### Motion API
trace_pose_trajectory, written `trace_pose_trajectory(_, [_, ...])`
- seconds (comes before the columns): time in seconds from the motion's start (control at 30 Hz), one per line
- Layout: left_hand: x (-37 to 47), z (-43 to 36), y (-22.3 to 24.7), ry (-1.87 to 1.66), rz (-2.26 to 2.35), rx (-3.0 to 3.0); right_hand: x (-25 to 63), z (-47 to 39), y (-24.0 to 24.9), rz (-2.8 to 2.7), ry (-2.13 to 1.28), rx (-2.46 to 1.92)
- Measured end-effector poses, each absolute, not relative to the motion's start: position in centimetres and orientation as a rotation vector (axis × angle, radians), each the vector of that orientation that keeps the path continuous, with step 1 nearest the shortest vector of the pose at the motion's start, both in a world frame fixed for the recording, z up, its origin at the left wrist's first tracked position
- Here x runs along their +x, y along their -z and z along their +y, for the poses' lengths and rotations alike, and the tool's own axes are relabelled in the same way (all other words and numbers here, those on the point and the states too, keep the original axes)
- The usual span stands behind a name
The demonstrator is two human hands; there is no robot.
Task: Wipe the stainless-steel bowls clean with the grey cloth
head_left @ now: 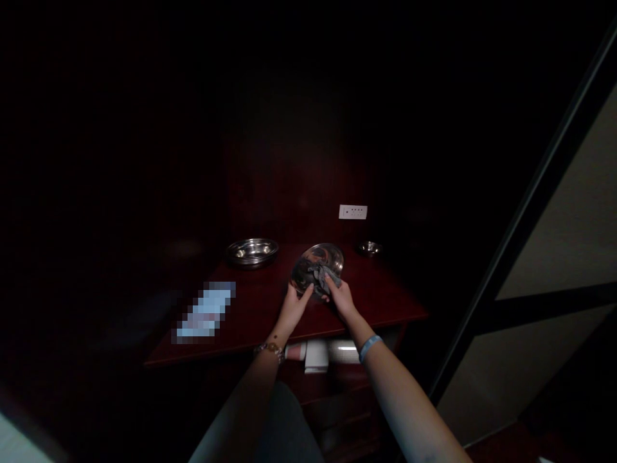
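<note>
A shiny metal bowl (332,254) is tilted up above the dark red table, its inside facing me. My left hand (295,303) grips the near left rim, thumb on the inside. In my right hand (341,297) is a bunched grey cloth (322,278), pressed against the inside of the bowl on its near right side. The fingers of both hands are partly hidden by the bowl and the cloth. On the table behind, to the left, several metal dishes (252,252) appear stacked. A small metal bowl (370,249) stands at the back right.
The dark red table (380,299) has its front edge just beyond my wrists. A blurred-out pale rectangle (206,313) lies at its left. A white socket panel (353,212) is on the back wall. Below the tabletop are a pink cup (295,351) and a white box (316,355).
</note>
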State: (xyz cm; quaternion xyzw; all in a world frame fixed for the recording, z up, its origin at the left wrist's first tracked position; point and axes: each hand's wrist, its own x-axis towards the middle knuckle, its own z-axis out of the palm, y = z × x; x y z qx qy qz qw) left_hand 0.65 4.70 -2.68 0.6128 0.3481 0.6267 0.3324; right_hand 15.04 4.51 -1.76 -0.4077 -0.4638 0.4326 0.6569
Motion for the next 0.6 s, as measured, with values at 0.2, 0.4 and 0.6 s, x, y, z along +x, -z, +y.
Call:
trace_pose_trajectory(0.2, [0.7, 4.79, 3.02, -1.56, 0.861, 1.619, 15.1, 4.38, 1.67, -1.091, -1.002, -0.918])
trace_pose_trajectory(0.4, [0.5, 4.65, 2.74, -1.585, 0.917, 1.649, 14.97, 4.45, 1.77, -1.144, -0.976, -0.975])
trace_pose_trajectory(0.6, [0.42, 5.32, 3.24, -1.623, 0.925, 1.66, 14.9, 4.43, 1.69, -1.16, -0.976, -0.982])
